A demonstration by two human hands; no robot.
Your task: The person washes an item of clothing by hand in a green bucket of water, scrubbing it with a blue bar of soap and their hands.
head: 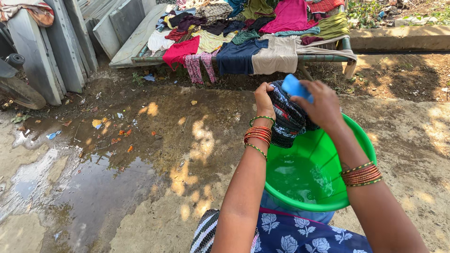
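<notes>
A cot (pixel 323 58) heaped with bright laundry stood at the back, stone slabs (pixel 56 51) leaning to its left, and a dark puddle (pixel 89 197) spread over the ground. Nearer, a green basin (pixel 323 187) held shallow water. Above its rim a dark striped cloth (pixel 287 119) hung bunched between both hands. The left hand (pixel 264 99) was clenched on the cloth's upper edge. The right hand (pixel 321 105) gripped a blue soap bar (pixel 295 86), pressing it against the cloth.

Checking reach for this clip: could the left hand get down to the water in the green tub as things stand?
Probably yes: the left hand holds the striped cloth above the green tub, whose water lies uncovered below.
</notes>
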